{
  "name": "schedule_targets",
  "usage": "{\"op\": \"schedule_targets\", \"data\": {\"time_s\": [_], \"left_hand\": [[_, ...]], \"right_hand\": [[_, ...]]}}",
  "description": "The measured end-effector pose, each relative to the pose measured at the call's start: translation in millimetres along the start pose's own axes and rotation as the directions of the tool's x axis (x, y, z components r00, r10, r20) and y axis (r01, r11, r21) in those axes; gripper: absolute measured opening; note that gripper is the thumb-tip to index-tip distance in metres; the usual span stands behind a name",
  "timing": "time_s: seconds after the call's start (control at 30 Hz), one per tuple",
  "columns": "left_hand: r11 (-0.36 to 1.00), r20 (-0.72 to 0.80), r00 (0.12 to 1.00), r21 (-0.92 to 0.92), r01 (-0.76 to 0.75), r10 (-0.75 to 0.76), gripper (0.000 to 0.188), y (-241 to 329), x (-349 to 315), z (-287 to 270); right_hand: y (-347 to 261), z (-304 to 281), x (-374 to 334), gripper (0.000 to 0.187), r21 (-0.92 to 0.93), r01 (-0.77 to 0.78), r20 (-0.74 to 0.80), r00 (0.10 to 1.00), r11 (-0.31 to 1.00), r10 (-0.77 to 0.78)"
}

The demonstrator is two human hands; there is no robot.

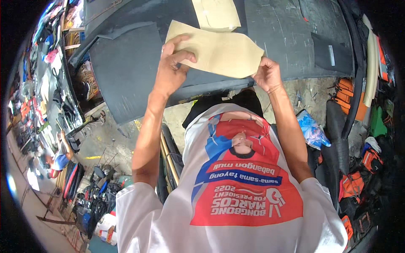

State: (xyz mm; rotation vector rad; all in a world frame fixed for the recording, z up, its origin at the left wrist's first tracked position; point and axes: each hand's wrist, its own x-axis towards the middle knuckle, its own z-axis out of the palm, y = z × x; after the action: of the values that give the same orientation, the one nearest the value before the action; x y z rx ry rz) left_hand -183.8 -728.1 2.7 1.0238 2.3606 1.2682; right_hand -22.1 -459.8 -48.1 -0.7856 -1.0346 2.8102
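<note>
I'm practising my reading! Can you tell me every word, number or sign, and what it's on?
White T-shirt: white words and numbers on red panel, blue band and red band, upside down; I won't copy them out.
Table, top left: pale marks, too small to read.
Held cream sheet: no words I can read.

White short-sleeved T-shirt (pixel 173 223) well back from the fingers (pixel 185 55), large red-and-blue front print (pixel 249 185) with white lettering, loose sleeves (pixel 137 206), bare forearms (pixel 147 135) between sleeves and fingers, black legwear (pixel 200 111) between print and fingers
</note>
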Motion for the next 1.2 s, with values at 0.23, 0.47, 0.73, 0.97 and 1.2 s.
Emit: {"op": "schedule_targets", "data": {"time_s": [0.23, 0.47, 0.73, 0.97, 1.2], "left_hand": [[0.974, -0.009, 1.0, -0.225, 0.016, -0.018, 0.032, -32.1, -5.9, 20.7], [0.785, 0.14, 0.956, -0.547, 0.291, -0.257, 0.043, -55.2, -3.9, 33.1], [0.641, 0.237, 0.773, -0.446, 0.625, -0.589, 0.042, -27.0, -25.7, 52.2], [0.878, 0.186, 0.875, -0.099, 0.469, -0.447, 0.042, -49.5, -12.2, 57.8], [-0.037, 0.566, 0.693, -0.785, 0.618, -0.447, 0.05, -53.1, 3.1, 39.5]], "right_hand": [[5.2, -0.1, 23.3, 0.05, -0.012, -0.472, 0.022, 0.881, 0.882, 0.472], [43.9, -2.8, 52.4, 0.038, -0.448, -0.246, 0.02, 0.958, 0.86, 0.285], [97.6, 25.8, 24.5, 0.029, -0.066, -0.045, -0.344, 0.939, 0.997, 0.02], [79.4, 24.8, 12.9, 0.03, -0.242, 0.016, -0.245, 0.966, 0.97, -0.077], [42.0, 22.0, 2.1, 0.018, -0.674, 0.591, 0.398, 0.796, 0.444, -0.455]]}}
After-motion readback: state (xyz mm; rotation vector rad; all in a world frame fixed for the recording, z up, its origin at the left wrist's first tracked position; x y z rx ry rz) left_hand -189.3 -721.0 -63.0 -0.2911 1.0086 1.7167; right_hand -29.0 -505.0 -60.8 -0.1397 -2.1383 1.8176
